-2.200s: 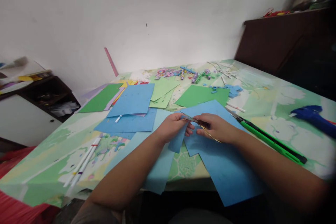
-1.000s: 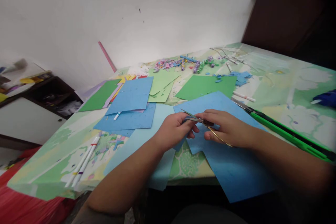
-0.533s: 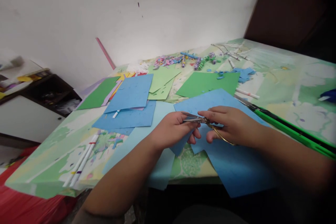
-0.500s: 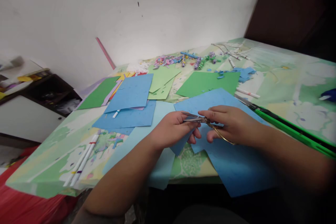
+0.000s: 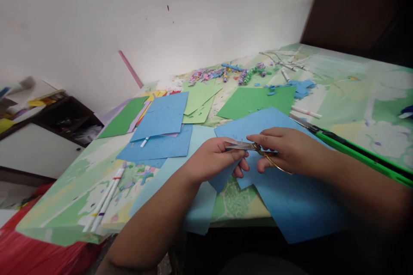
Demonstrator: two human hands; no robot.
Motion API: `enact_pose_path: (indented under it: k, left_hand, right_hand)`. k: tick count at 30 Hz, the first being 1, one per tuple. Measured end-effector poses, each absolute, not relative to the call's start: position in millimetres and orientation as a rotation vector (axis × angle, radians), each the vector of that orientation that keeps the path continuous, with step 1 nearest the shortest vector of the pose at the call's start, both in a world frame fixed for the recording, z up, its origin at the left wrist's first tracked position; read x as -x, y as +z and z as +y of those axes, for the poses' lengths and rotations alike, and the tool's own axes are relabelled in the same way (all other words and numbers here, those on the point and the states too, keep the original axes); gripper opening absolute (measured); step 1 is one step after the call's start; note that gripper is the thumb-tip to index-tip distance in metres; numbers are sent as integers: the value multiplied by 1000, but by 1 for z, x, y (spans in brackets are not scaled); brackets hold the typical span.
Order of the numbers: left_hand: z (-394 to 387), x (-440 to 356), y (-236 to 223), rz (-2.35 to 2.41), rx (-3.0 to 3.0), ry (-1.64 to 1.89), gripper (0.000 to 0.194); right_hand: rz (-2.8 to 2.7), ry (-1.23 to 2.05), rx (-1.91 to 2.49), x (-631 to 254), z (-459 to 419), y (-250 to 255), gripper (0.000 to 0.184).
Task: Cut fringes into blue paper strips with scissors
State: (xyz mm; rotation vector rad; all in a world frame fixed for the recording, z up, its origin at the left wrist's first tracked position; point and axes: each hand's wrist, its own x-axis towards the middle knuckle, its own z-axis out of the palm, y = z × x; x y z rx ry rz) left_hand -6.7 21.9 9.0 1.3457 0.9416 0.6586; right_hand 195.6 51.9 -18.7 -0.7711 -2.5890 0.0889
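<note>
My right hand [image 5: 284, 149] is closed on gold-handled scissors [image 5: 241, 146], whose blades point left toward my other hand. Pinched in my left hand [image 5: 219, 157] is a piece of blue paper [image 5: 222, 178] that hangs below the fingers. The blades lie over the fingers of my left hand, and the paper's edge between them is partly hidden. Beneath my right hand spreads a large blue sheet [image 5: 300, 210], its near corner overhanging the table edge. Light blue paper [image 5: 201, 206] lies under my left wrist.
A green box cutter [image 5: 355, 150] with its blade out lies at right. White markers [image 5: 105, 202] rest at the left front. Blue sheets [image 5: 164, 114], a green sheet [image 5: 258, 102], paper scraps [image 5: 206, 76] and patterned rolled sticks [image 5: 242, 77] cover the back of the table.
The scissor blades have come closer together as my right fingers closed. Both hands stay at nearly the same place, and the view has shifted slightly.
</note>
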Motion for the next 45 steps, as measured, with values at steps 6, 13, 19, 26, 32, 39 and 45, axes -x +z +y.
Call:
enact_pose_path:
  k: [6,13,19,26,32,39,45]
  left_hand:
    - [23,7,7,1002,-1281,664,12]
    - [21,8,10,1073,-1344,848,16]
    - [19,6,10,1156,-1441,863,16]
    - [16,3,12,1185,-1506,771,13]
    - [13,4,14,1167,-1454,710,11]
    - [11,5,13,1161,-1471,704,14]
    - [11,6,11,1103,-1454,710,13]
  right_hand:
    - [-2577,86,801,-195,56,-20,62]
    - [-2552,335,871,-194,54,-12,58]
    - [-2549,492,859,-192,50,-11,57]
    - [-2556,559,814,-191,46,-10,60]
    - [-2595,591,729,-192,42,-6,61]
    - [-2606,514,731,-191,40,-8,63]
    - [-2589,398,739,-191,39,-11,66]
